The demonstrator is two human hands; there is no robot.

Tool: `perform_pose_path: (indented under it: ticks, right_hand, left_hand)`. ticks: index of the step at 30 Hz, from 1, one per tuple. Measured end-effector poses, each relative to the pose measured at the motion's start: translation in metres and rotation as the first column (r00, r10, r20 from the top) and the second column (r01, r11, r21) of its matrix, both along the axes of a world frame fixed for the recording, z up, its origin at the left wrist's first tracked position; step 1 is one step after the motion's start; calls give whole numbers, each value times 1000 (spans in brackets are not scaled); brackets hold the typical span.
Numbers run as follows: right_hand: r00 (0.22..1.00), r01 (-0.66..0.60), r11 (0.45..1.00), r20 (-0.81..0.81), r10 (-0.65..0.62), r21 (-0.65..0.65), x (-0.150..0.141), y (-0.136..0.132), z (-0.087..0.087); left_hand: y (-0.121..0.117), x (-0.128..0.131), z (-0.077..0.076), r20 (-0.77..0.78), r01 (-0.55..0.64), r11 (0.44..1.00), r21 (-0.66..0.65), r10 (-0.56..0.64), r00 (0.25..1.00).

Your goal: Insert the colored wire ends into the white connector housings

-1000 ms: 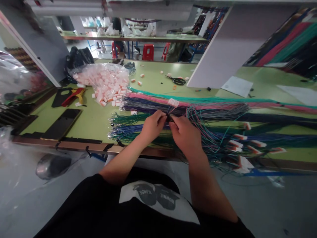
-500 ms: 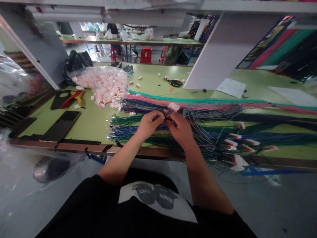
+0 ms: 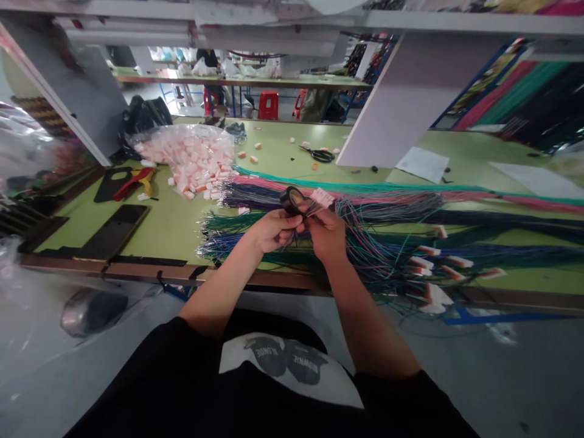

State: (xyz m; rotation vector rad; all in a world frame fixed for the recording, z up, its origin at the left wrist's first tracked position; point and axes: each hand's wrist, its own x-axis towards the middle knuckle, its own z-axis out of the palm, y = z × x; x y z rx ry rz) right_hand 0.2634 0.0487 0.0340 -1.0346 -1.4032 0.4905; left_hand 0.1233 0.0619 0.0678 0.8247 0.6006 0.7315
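Over the middle of the bench, my left hand (image 3: 274,231) is closed, its fingertips pinched at the lower edge of a roll of black tape (image 3: 291,201). Close beside it, my right hand (image 3: 329,234) is closed around thin wires just below a white connector (image 3: 322,197). The fingertips of both hands nearly meet, and the tape's free end is hard to make out. Beneath the hands lie long bundles of wires (image 3: 255,193) in pink, green, grey and dark blue, with bare metal tips at their left ends.
A clear bag of white and orange connectors (image 3: 196,155) lies at the back left. Near it are red and yellow pliers (image 3: 134,184) and a phone (image 3: 114,231). Black scissors (image 3: 319,155) rest at the back. Several wired connectors (image 3: 422,263) lie right, and an upright panel (image 3: 378,103) stands behind.
The roll of black tape has come into view above my left fingers. My left hand has turned slightly, and my right hand has shifted a little to the left.
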Motion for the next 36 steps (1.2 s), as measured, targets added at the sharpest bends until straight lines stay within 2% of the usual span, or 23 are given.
perform_pose_path:
  ticks: [2, 4, 6, 9, 12, 14, 16, 19, 22, 26, 30, 33, 36]
  right_hand:
    - [981, -167, 980, -118, 154, -106, 2, -3, 8]
    - [936, -331, 923, -196, 294, -196, 3, -8, 19]
    - [897, -402, 886, -292, 331, -230, 1, -13, 29]
    - [889, -306, 927, -413, 197, -218, -5, -17, 39]
    - [907, -187, 941, -418, 55, -281, -8, -20, 43]
    - [938, -112, 934, -347, -13, -338, -4, -23, 45]
    - [974, -31, 931, -220, -53, -363, 1, -28, 46]
    - [995, 95, 949, 30, -90, -300, 6, -36, 48]
    - [969, 186, 957, 205, -140, -223, 4, -41, 50]
    - [939, 231, 956, 297, -171, -181, 0, -42, 51]
    - [938, 103, 977, 345, -33, -186, 8, -41, 47]
    - [862, 61, 983, 505, 37, -176, 17, -41, 43]
    - [802, 121, 981, 598, -4, -155, 21, -41, 39]
  left_hand:
    - [1, 0, -3, 0, 7, 1000, -16, -7, 1000]
    - [0, 1, -7, 9, -28, 999, -17, 28, 1000]
    - [-1, 4, -12, 23, -70, 998, 9, 70, 997]
    - [-5, 8, -17, 24, -133, 983, 126, 131, 991]
    - [-9, 5, -16, 19, -187, 919, 346, 193, 981]
    - [-11, -3, -13, -12, -165, 837, 521, 200, 980]
    - [-13, -10, -8, -90, -82, 762, 643, 182, 979]
    - [-15, -16, -1, -213, -1, 687, 727, 227, 950]
    - [-16, -12, 4, -287, 0, 630, 777, 354, 890]
    - [-17, -3, 5, -301, -59, 617, 785, 463, 834]
    - [-18, 0, 1, -235, -140, 603, 785, 500, 834]
    - [-16, 0, -2, -196, -196, 645, 738, 484, 853]
    - [-16, -1, -3, -181, -227, 695, 682, 462, 868]
